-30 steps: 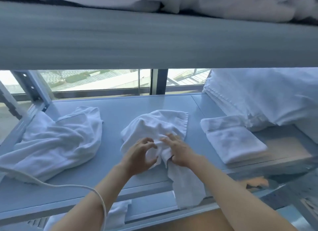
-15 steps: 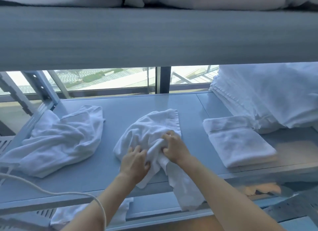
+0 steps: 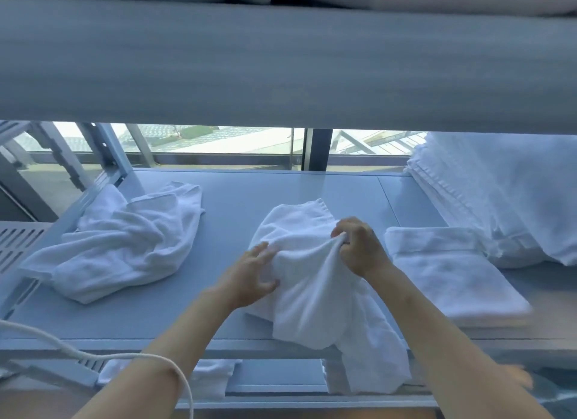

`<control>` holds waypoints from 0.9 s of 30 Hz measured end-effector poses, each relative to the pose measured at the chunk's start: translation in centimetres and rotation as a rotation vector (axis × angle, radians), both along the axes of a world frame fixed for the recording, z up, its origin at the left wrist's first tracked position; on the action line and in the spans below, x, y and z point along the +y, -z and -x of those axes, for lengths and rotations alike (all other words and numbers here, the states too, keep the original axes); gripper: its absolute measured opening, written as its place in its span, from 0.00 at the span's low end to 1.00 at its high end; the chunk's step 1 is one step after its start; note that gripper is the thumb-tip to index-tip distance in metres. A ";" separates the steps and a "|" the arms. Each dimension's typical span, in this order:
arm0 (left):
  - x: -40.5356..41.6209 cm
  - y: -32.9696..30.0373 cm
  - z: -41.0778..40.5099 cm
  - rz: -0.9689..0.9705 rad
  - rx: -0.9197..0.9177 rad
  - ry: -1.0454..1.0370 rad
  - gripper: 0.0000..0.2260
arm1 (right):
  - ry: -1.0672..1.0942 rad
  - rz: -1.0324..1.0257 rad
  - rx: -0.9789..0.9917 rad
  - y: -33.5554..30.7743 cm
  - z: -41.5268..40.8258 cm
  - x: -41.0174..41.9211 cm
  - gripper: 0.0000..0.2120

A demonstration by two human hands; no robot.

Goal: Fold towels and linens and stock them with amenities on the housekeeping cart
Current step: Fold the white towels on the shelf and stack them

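A crumpled white towel (image 3: 312, 293) lies in the middle of the grey cart shelf (image 3: 243, 193), its lower end hanging over the front edge. My right hand (image 3: 359, 247) pinches a raised fold of this towel and lifts it off the shelf. My left hand (image 3: 253, 272) is at the towel's left side, fingers spread and touching the cloth. A second crumpled towel (image 3: 125, 243) lies at the shelf's left end. A folded towel (image 3: 449, 272) sits to the right of my right hand.
A tall stack of folded white linens (image 3: 499, 193) fills the right end of the shelf. The upper shelf (image 3: 281, 65) hangs low overhead with linens on top. A white cable (image 3: 78, 353) crosses the lower left. More white cloth (image 3: 212, 378) lies on the shelf below.
My right hand has risen and pulled a fold of the middle towel up. My left hand has let go of its grip and spread its fingers on the cloth.
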State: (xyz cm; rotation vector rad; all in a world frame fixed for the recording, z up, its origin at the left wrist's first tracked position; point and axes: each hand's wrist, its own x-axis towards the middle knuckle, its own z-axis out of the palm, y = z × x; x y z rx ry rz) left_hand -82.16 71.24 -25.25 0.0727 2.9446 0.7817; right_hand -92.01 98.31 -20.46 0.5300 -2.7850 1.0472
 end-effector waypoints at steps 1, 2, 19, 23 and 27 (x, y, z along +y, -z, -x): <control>0.6 0.7 0.0 0.033 -0.046 0.021 0.33 | 0.000 -0.055 -0.152 1.1 -0.4 0.2 0.13; 1.3 1.4 -0.1 0.067 -0.052 0.015 0.31 | -0.009 -0.080 -0.287 2.2 -1.1 0.3 0.12; 2.3 -9.1 1.7 -0.116 0.633 -0.029 0.20 | 0.126 -0.062 0.369 -4.6 6.6 -0.3 0.14; 1.8 -5.9 2.9 -0.038 0.387 -0.015 0.28 | 0.220 -0.305 -0.046 -2.0 6.9 -0.6 0.30; 1.5 -1.4 3.5 0.045 0.091 0.001 0.31 | 0.098 -0.128 -0.261 1.9 3.9 -3.1 0.25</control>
